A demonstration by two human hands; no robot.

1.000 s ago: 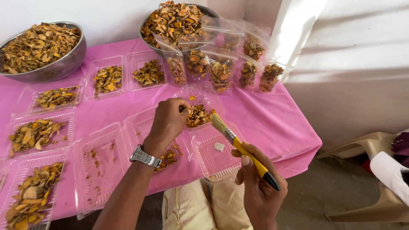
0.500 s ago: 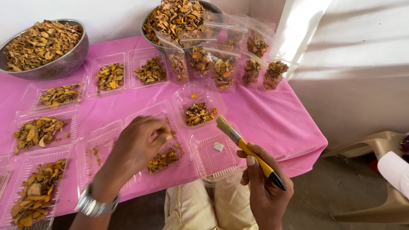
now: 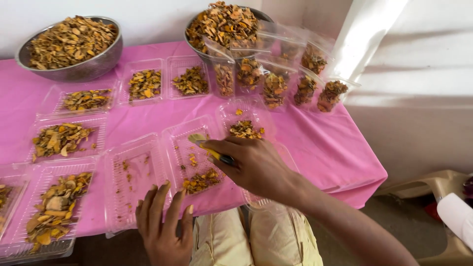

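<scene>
The right hand (image 3: 253,165) grips the yellow-handled tool (image 3: 209,148) (keep it low over the clear tray (image 3: 185,152)) while the flat, empty left hand (image 3: 165,224) steadies the near edge.

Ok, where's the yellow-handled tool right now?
In the head view the yellow-handled tool is in the right hand, its tip over the clear tray near the table's front edge, just right of the left hand.

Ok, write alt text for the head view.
The right hand holds a yellow tool over a clear plastic tray of dried orange-brown pieces, while the left hand rests on the tray's near edge, on a pink table with more filled trays.
</scene>
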